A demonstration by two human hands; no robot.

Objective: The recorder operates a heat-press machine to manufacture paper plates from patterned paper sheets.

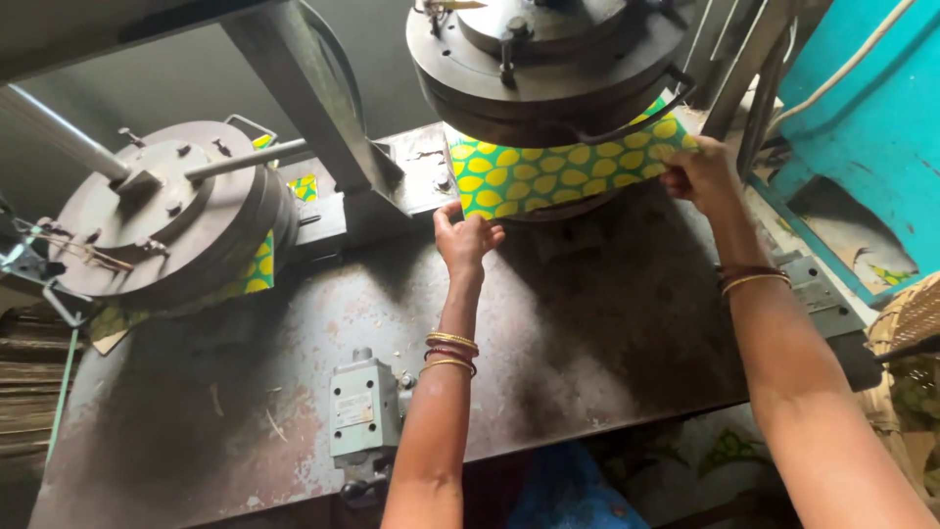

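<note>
In the upper middle of the frame, a green sheet printed with yellow ovals [563,168] lies under a heavy round steel press die [548,59], its front part sticking out toward the viewer while the rest is hidden beneath the die. The left hand [465,238] reaches up to the sheet's lower left corner, fingers curled and pinching the edge. The right hand [697,168] grips the sheet's right end, at the upper right, with thumb and fingers closed over the paper. Both wrists carry thin gold and red bangles.

The sheet rests on a lower round die whose edge shows just below it, set on the stained grey metal counter [607,323] of the press, which fills the middle of the frame and shows rust patches.

At the upper left stands a second round press die [166,211], tilted in this view, with a steel rod running out from its top. Another piece of green and yellow printed sheet [258,269] peeks out from under its right side, and a small scrap of the same print shows just beyond it.

At the lower middle, a small grey valve block [362,407] is bolted to the counter's front edge, just left of the left forearm. A turquoise painted panel [871,127] fills the upper right corner, and part of a woven basket [911,313] shows at the right edge.
</note>
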